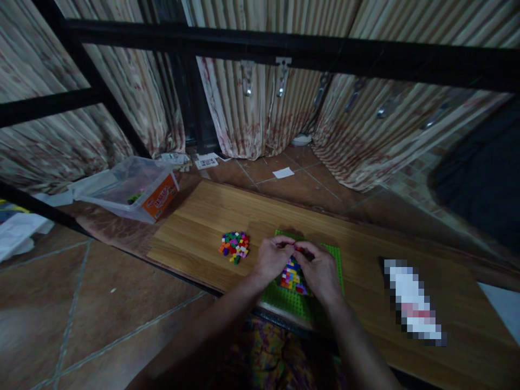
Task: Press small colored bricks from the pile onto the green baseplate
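A green studded baseplate (335,260) lies on a low wooden board (195,233). A patch of small coloured bricks (293,275) is built on it. My left hand (272,259) and my right hand (320,271) meet above the plate's far part, fingers pinched together over a small piece, possibly red, that I cannot make out. A loose heap of small coloured bricks (234,246) sits on the board just left of my left hand.
A clear plastic box with an orange label (138,189) stands at the board's far left corner. Black metal bars (284,51) cross overhead, with curtains behind. Papers (283,173) lie on the tiled floor. A blurred flat object (412,300) lies to the right.
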`<state>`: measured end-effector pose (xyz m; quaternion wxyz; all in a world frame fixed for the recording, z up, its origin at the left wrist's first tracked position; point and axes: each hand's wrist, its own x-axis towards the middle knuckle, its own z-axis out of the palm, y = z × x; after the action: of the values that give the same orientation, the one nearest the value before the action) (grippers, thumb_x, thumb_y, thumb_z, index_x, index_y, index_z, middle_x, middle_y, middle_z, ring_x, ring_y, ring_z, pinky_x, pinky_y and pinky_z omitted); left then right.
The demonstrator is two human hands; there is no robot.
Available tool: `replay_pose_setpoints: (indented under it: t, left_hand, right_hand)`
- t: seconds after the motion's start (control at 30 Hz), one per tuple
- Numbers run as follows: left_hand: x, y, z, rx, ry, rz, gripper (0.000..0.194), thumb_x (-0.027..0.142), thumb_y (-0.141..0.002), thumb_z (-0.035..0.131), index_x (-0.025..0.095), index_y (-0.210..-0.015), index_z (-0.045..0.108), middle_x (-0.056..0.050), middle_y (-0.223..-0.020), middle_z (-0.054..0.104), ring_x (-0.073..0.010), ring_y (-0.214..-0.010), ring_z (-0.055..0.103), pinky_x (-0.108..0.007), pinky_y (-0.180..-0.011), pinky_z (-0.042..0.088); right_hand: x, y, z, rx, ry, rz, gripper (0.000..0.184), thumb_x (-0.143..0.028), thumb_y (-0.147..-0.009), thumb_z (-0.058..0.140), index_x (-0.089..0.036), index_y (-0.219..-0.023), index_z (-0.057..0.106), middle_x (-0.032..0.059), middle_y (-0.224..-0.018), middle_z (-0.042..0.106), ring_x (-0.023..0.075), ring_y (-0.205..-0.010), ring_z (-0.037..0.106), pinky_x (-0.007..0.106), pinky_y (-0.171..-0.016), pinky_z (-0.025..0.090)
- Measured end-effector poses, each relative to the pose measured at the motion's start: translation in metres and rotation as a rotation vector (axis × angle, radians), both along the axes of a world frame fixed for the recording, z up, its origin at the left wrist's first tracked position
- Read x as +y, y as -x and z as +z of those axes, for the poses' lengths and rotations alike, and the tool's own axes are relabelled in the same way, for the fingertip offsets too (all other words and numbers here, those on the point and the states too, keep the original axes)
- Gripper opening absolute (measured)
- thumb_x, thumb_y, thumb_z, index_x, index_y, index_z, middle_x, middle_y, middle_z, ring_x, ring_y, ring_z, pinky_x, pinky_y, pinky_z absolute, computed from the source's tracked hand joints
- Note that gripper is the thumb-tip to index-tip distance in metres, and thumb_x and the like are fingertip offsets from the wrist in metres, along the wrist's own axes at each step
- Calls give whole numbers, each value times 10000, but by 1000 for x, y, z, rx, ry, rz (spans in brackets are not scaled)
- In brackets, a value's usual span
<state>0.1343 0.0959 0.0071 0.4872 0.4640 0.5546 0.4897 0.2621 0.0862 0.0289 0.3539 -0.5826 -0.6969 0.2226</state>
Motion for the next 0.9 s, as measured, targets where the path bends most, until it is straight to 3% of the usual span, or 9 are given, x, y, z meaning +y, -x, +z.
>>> replay_pose_setpoints:
  t: [0.27, 0.43, 0.53, 0.67, 0.9]
  left_hand:
    - [-8, 9, 9, -100, -86, 10, 199, 202, -778, 582, 142, -916, 712, -69, -874, 740, -162, -768, 674, -269, -736, 539]
    - [-20, 54, 20, -71, -129, 146, 205, 191, -785, 560, 137, -928, 698, -78, -951, 726, -169, -867, 666, -275, -809, 529]
    - [-29, 93, 16, 42, -55, 247, 248, 244, -789, 551, 147, -979, 678, -58, -861, 720, -169, -722, 668, -279, -655, 552]
    - [-42, 131, 2, 313, -41, 391, 212, 172, -750, 554, 151, -915, 684, -63, -870, 724, -180, -779, 674, -280, -723, 540]
    - [-46, 130, -2, 796, -165, 268, 188, 163, -767, 570, 189, -904, 695, -63, -944, 689, -190, -874, 634, -328, -835, 511]
  right_hand:
    - [1, -2, -7, 51, 24, 2, 240, -425, -779, 582, -243, -876, 706, 32, -864, 703, 211, -827, 620, 342, -769, 461]
    - [2, -2, -6, 87, 51, 11, 252, -443, -773, 595, -244, -878, 708, 33, -866, 694, 201, -801, 624, 337, -756, 472]
    - [-1, -5, -1, 93, 8, -3, 260, -444, -768, 611, -239, -897, 705, 44, -907, 683, 209, -850, 619, 347, -785, 468]
    - [-12, -10, 7, 159, -56, -93, 253, -435, -780, 609, -235, -905, 701, 53, -980, 675, 214, -925, 615, 363, -853, 453]
    - [-42, -11, 10, 300, 25, -154, 274, -454, -805, 594, -220, -896, 703, 66, -995, 682, 228, -938, 621, 380, -834, 478]
